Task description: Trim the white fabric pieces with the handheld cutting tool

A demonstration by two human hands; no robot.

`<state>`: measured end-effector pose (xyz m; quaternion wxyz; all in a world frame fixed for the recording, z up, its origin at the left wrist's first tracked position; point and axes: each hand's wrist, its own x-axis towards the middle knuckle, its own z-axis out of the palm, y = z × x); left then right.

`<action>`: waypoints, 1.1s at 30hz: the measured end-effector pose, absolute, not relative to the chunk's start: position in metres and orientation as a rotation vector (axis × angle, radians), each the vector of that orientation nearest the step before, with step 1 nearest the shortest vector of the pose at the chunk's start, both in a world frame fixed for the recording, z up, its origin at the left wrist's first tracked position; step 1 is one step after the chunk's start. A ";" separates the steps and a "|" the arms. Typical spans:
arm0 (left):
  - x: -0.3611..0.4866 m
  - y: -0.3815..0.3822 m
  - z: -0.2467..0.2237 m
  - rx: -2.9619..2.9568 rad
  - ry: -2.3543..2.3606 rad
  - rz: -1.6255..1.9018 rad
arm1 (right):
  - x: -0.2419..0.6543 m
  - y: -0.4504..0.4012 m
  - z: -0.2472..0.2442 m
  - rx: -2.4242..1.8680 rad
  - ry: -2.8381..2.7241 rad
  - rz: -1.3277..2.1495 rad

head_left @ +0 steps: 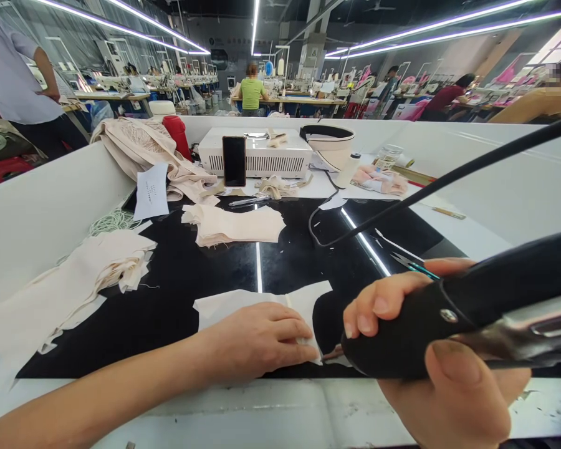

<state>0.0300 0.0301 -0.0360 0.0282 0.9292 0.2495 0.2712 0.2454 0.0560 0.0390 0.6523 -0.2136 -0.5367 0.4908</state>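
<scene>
At the near edge of the desk [262, 405], holds down a white cloth [234, 305] with the left hand [262, 337], the cloth lying on the black sheet [191, 268] near the middle. Rests the left fingers close together, stretched to the right over the cloth's right part; cannot tell whether anything is pinched beneath. To the right, clamps the right hand [453, 399] round a black tool [402, 343], thumb on the near side, other fingers over the far side. Points the tool's rounded end left, just beside the cloth's right edge; cannot tell whether touching.

Beyond the cloth, a stack [240, 226] of pale pieces on the sheet. To the left, a larger pale pile [84, 268], with green string [115, 222] and a paper slip [151, 192] farther off. Near the right hand, scissors [414, 266] with teal handles. Above the right side, a black cord [402, 204], slanting down to a loop on the sheet.

Along the far side, from left to right: a beige garment [135, 146], a red bottle [176, 136], a white box [210, 149] with a phone [234, 162] upright before it, a tub [334, 153], a white bottle [348, 171] and pink cloth [381, 181]. Well beyond the desk, a person [251, 95] in a green shirt, back turned.
</scene>
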 end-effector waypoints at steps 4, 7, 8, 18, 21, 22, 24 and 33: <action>0.031 0.031 -0.036 2.860 0.760 0.892 | 0.243 0.055 0.038 -0.503 -1.190 1.112; 0.032 0.031 -0.036 2.860 0.752 0.928 | 0.243 0.055 0.037 -0.492 -1.239 1.099; 0.033 0.031 -0.036 2.861 0.748 0.930 | 0.243 0.055 0.036 -0.489 -1.250 1.098; 0.026 0.029 -0.038 2.764 0.827 0.937 | 0.243 0.053 0.034 -0.459 -1.226 1.144; 0.023 0.031 -0.041 2.746 0.822 0.942 | 0.238 0.053 0.035 -0.448 -1.191 1.130; 0.022 0.031 -0.041 2.740 0.815 0.907 | 0.237 0.053 0.035 -0.442 -1.189 1.132; 0.021 0.032 -0.042 2.732 0.795 0.841 | 0.235 0.055 0.036 -0.423 -1.186 1.126; 0.025 0.020 -0.013 2.796 0.670 0.734 | 0.258 0.090 0.036 -0.504 -1.138 0.979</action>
